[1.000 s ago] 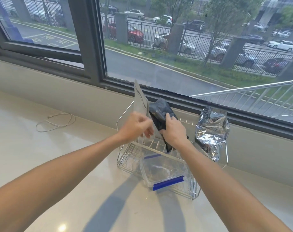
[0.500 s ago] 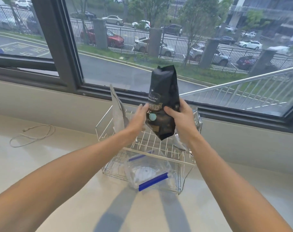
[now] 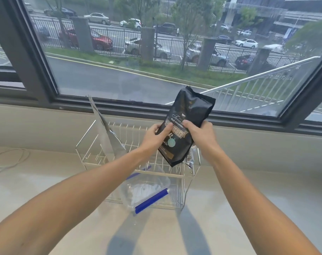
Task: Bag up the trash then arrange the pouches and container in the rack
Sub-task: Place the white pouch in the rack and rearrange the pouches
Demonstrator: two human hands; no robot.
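A black coffee pouch (image 3: 190,111) is held tilted above the wire rack (image 3: 88,142), with my left hand (image 3: 154,136) on its left side and my right hand (image 3: 200,135) on its right side. A flat silver pouch (image 3: 106,133) stands upright in the rack's left slots. A crumpled silver foil pouch (image 3: 190,158) shows only partly behind the black pouch at the rack's right. A clear container with blue clips (image 3: 147,190) lies in the rack's front section.
The rack sits on a pale counter (image 3: 46,172) under a wide window (image 3: 156,52). A thin white cable (image 3: 11,159) lies on the counter at the far left. A low wall runs behind the rack.
Both hands lifted the black pouch out of the rack and turned it label-forward, tilted to the right. The view shifted, so the rack sits lower in the frame.
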